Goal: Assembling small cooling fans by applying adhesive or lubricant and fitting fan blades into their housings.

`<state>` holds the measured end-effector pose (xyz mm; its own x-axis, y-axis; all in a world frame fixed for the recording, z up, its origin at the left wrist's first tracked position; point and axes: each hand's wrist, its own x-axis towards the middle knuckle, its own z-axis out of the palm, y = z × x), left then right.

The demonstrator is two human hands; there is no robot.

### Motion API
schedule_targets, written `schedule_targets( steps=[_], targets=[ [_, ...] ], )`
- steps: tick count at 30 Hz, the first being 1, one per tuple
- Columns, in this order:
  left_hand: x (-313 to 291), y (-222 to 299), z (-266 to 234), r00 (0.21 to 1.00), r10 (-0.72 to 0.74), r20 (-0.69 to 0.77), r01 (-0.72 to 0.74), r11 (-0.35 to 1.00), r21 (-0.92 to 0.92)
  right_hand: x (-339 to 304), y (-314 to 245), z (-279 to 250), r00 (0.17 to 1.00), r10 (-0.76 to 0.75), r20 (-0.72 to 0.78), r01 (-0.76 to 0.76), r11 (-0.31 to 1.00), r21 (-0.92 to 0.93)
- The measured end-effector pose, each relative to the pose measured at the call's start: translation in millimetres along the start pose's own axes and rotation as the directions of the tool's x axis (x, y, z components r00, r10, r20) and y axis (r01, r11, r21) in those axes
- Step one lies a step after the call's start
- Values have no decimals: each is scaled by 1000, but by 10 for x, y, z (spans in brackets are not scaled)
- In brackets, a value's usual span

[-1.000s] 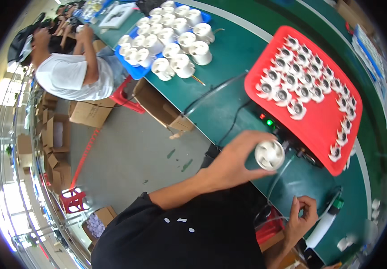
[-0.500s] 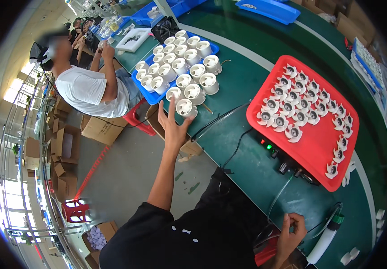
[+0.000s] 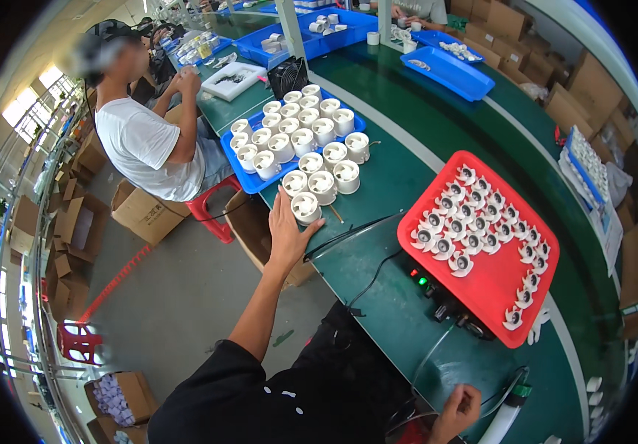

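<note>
My left hand (image 3: 286,231) reaches far out over the green bench edge, fingers spread, its fingertips at a white round fan housing (image 3: 305,207) that stands at the near end of a group of such housings. Several more white housings (image 3: 311,140) fill a blue tray (image 3: 239,172) and the bench beside it. My right hand (image 3: 458,408) rests low at the bench's near edge, fingers curled, beside a white tube-shaped tool (image 3: 502,418). A red tray (image 3: 498,285) with several small white impellers (image 3: 467,222) lies to the right.
A black box with green and red lights (image 3: 437,292) and cables sits below the red tray. A seated person in a white shirt (image 3: 145,144) works to the left on a red stool. Cardboard boxes (image 3: 145,211) stand on the floor. More blue trays (image 3: 448,70) lie farther along the bench.
One second ago my left hand held a white housing near the red tray; it carried it left to the group and now rests open against it. The view has shifted.
</note>
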<state>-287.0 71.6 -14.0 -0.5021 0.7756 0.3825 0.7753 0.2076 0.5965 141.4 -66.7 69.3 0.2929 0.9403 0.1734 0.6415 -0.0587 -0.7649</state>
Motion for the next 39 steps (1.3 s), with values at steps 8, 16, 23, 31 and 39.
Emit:
schedule_targets(
  steps=[8, 16, 23, 31, 39],
  targets=[
    [-32, 22, 59, 998, -11, -59, 11, 1000, -1, -316, 319, -37, 811, 61, -583, -114, 992, -56],
    [-175, -236, 97, 981, 35, -191, -97, 940, -326, -129, 486, 327, 817, -145, -558, -35, 954, -299],
    [-69, -236, 294, 950, -247, -192, 79, 784, -616, -319, 1205, 418, 824, -272, -496, -21, 861, -508],
    [-39, -1049, 697, 958, 155, -241, -233, 910, -344, -99, 902, 286, 808, -321, -494, 62, 880, -471],
    [39, -807, 445, 935, 200, -295, -291, 906, -308, -217, 889, 272, 752, -371, -545, 111, 886, -449]
  ],
)
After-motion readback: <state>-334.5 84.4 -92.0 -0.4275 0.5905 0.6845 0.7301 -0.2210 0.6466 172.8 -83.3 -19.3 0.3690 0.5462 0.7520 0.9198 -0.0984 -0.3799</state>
